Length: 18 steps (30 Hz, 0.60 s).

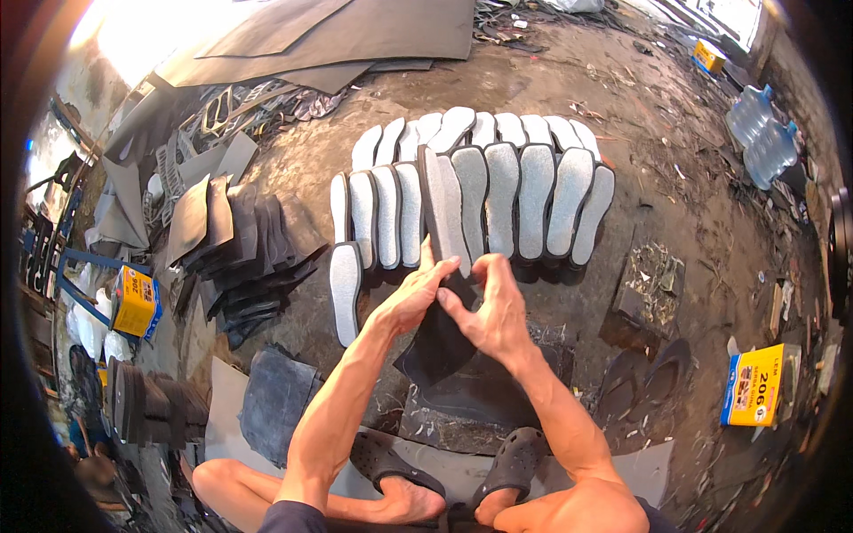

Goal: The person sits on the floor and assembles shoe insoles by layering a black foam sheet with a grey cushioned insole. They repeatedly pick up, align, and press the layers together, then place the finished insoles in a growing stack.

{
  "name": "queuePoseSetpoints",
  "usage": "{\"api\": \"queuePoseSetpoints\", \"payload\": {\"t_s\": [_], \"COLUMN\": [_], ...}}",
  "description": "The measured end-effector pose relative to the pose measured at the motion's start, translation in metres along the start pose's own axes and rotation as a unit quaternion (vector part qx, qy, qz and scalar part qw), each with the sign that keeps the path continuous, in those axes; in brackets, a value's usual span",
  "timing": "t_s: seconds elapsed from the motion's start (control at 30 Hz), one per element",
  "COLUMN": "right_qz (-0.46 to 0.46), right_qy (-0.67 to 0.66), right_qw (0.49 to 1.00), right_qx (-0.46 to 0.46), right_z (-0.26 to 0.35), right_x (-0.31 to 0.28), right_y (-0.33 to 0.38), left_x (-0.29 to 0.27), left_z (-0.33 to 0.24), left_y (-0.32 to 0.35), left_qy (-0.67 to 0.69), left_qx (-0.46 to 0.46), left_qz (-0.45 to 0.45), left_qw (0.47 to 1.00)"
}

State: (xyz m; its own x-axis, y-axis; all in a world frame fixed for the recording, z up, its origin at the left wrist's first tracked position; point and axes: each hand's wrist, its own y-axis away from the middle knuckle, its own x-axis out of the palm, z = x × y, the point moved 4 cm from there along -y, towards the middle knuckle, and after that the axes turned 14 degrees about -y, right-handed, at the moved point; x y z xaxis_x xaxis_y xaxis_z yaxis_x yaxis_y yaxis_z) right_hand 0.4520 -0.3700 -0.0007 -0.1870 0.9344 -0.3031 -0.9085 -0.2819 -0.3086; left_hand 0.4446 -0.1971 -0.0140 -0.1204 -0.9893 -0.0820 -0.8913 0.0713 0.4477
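Note:
My left hand (416, 293) and my right hand (489, 306) together grip a long shoe sole (442, 209) with a grey-white face and black edge, held over a black rubber piece (437, 342). The sole's tip reaches up among two rows of several matching grey-white soles (524, 195) laid side by side on the dirt floor. One more sole (345, 289) lies alone at the left end of the rows. My feet in dark clogs (520, 462) show at the bottom.
A pile of black rubber sheets (244, 240) lies to the left, large grey sheets (355, 35) at the back. Yellow tins stand at left (135, 302) and right (753, 384). Clear plastic bottles (762, 133) sit far right. Black scrap pieces (653, 373) lie to the right.

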Motion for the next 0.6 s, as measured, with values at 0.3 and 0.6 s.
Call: {"api": "queuePoseSetpoints", "payload": {"t_s": [0.3, 0.6], "right_qz": [0.032, 0.085], "right_qy": [-0.048, -0.157], "right_qw": [0.994, 0.964], "right_qx": [0.090, 0.198], "right_z": [-0.013, -0.019], "right_x": [-0.004, -0.037], "right_y": [0.006, 0.015], "left_x": [0.026, 0.039], "left_z": [-0.005, 0.000], "left_y": [-0.004, 0.023], "left_qy": [0.050, -0.096], "left_qx": [0.008, 0.145], "left_qz": [0.082, -0.055], "left_qw": [0.995, 0.983]}}
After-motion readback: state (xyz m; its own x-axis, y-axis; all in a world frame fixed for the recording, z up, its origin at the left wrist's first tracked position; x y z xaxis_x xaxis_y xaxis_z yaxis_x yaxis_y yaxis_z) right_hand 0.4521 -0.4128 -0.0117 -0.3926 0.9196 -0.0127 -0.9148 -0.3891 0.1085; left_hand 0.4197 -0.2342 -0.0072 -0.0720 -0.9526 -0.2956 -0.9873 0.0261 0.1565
